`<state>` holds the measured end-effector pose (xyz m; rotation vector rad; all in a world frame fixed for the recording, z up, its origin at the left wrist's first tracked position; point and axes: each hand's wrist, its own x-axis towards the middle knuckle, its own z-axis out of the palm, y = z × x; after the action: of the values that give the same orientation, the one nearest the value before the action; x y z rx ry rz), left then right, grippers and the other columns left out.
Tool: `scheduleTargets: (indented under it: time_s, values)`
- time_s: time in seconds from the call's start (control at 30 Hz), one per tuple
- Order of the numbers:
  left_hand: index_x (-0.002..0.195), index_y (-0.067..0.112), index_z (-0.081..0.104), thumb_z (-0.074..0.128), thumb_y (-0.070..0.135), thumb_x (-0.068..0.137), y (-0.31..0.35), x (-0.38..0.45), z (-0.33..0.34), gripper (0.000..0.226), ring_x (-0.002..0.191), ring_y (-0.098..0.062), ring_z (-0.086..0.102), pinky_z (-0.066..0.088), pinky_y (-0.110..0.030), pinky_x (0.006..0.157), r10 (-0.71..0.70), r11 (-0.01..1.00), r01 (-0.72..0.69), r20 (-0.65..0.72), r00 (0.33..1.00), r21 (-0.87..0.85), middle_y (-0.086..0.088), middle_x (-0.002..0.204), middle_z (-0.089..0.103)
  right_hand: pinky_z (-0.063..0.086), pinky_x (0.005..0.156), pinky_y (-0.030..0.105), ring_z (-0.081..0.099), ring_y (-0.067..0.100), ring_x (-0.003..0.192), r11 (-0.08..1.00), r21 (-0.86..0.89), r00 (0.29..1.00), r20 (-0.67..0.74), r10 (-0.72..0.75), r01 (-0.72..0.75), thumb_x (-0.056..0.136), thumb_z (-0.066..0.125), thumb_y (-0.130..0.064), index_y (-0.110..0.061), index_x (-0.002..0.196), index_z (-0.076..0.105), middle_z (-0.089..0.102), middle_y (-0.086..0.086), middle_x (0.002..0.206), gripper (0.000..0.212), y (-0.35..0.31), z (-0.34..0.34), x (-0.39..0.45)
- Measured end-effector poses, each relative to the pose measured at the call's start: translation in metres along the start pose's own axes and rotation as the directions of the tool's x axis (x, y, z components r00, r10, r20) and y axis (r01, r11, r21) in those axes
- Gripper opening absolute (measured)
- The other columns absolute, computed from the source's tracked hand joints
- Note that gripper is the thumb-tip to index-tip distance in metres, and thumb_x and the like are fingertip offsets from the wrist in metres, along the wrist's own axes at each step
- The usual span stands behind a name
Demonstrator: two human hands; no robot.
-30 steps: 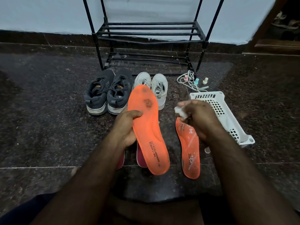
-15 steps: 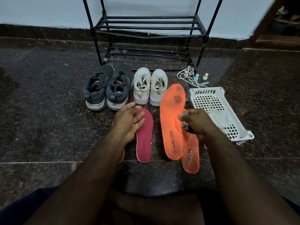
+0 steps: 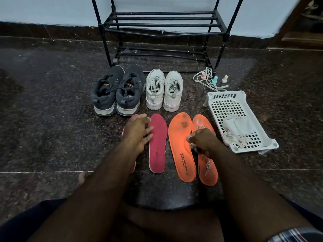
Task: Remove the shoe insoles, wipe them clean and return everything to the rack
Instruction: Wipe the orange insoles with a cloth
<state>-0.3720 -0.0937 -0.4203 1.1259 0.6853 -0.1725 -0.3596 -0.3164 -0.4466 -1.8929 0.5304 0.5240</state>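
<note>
The right hand (image 3: 203,141) is pinching a white wipe (image 3: 192,145) over the orange insoles (image 3: 181,149). The left hand (image 3: 137,132), fingers relaxed, is reaching at 11 o'clock toward the pink insole (image 3: 157,145); grip it mid-length.

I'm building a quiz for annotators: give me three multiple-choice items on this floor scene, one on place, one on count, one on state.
1. Where is the white basket? A left of the dark shoes; B right of the orange insoles; C on the rack.
2. How many insoles lie on the floor? A two; B three; C four.
3. The right hand: A pinches a small white wipe; B lies flat and holds nothing; C grips a shoe.

B: it sits beside the orange insoles.
C: two orange, two pink insoles.
A: white shows at its fingertips.
</note>
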Motion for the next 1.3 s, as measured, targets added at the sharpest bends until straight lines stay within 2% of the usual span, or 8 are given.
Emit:
scheduleTargets:
  time_s: [0.27,0.4,0.47,0.63,0.97,1.03,1.17,1.3]
  values:
    - [0.118,0.016,0.061,0.055,0.003,0.093,-0.016,0.014,-0.006,0.029,0.081,-0.016,0.063,0.059,-0.035,0.074,0.033,0.955,-0.022,-0.033,0.999,0.295,-0.003,0.097,0.066,0.052,0.072,0.033,0.065,0.03,0.079,0.847,-0.52,0.96,-0.164,-0.226,0.111,0.081,0.069,-0.035,-0.006,0.079,0.07,0.07,0.011,0.079,0.029,-0.01,0.0,0.002]
    - [0.097,0.018,0.07,0.061,0.0,0.084,-0.033,0.018,-0.012,0.024,0.088,-0.021,0.067,0.057,-0.035,0.085,0.091,0.649,-0.163,0.137,0.986,0.743,-0.004,0.099,0.071,0.057,0.083,0.05,0.071,0.032,0.082,0.96,-0.105,0.963,-0.058,-0.265,0.258,0.075,0.062,-0.019,-0.014,0.071,0.071,0.073,0.009,0.076,0.011,-0.026,0.018,-0.002]
    - [0.104,0.019,0.072,0.066,0.001,0.083,-0.042,0.017,-0.014,0.029,0.097,-0.021,0.067,0.051,-0.026,0.086,0.076,0.433,-0.248,0.239,0.968,0.867,-0.003,0.106,0.072,0.057,0.087,0.042,0.07,0.023,0.085,0.915,-0.151,0.927,0.056,-0.371,0.375,0.079,0.06,-0.008,-0.018,0.085,0.074,0.075,0.004,0.086,0.019,-0.027,0.032,0.0]
    - [0.124,0.021,0.069,0.068,0.007,0.084,-0.051,0.022,-0.016,0.043,0.107,-0.021,0.065,0.048,-0.026,0.093,0.04,0.095,-0.346,0.343,0.938,0.933,-0.006,0.12,0.069,0.045,0.078,0.026,0.065,0.019,0.096,0.649,-0.495,0.798,0.176,-0.577,0.578,0.084,0.065,-0.011,-0.011,0.108,0.071,0.073,0.005,0.104,0.024,-0.026,0.062,0.01]
    - [0.115,0.038,0.07,0.039,0.033,0.063,-0.052,0.025,-0.019,0.06,0.103,-0.026,0.068,0.056,-0.045,0.092,-0.052,-0.032,-0.335,0.333,0.941,0.942,-0.001,0.117,0.069,0.049,0.071,0.039,0.062,0.034,0.079,0.063,-0.739,0.621,0.513,-0.592,0.67,0.078,0.063,-0.014,-0.008,0.086,0.073,0.065,0.013,0.082,0.015,-0.022,0.092,0.045]
    - [0.122,0.044,0.065,0.043,0.031,0.065,-0.052,0.026,-0.02,0.063,0.114,-0.023,0.065,0.053,-0.043,0.099,-0.066,-0.002,-0.322,0.321,0.945,0.947,0.003,0.131,0.064,0.05,0.074,0.037,0.064,0.033,0.085,0.116,-0.771,0.652,0.436,-0.621,0.626,0.078,0.06,-0.009,-0.009,0.092,0.073,0.069,0.013,0.089,0.019,-0.028,0.088,0.053]
    - [0.127,0.045,0.063,0.048,0.025,0.071,-0.051,0.027,-0.022,0.061,0.122,-0.02,0.061,0.049,-0.042,0.105,-0.073,0.03,-0.296,0.297,0.952,0.955,0.007,0.14,0.059,0.048,0.071,0.028,0.067,0.018,0.079,0.685,-0.531,0.803,-0.015,-0.596,0.498,0.081,0.066,-0.015,-0.014,0.086,0.075,0.074,0.003,0.083,0.01,-0.042,0.066,0.061]
    - [0.124,0.044,0.065,0.047,0.025,0.07,-0.048,0.023,-0.019,0.06,0.121,-0.019,0.061,0.049,-0.041,0.104,-0.058,0.042,-0.285,0.287,0.956,0.958,0.01,0.136,0.062,0.056,0.073,0.038,0.068,0.017,0.065,0.902,-0.191,0.92,0.026,-0.391,0.388,0.073,0.072,-0.016,-0.012,0.08,0.072,0.074,0.005,0.073,0.009,-0.036,0.036,0.051]
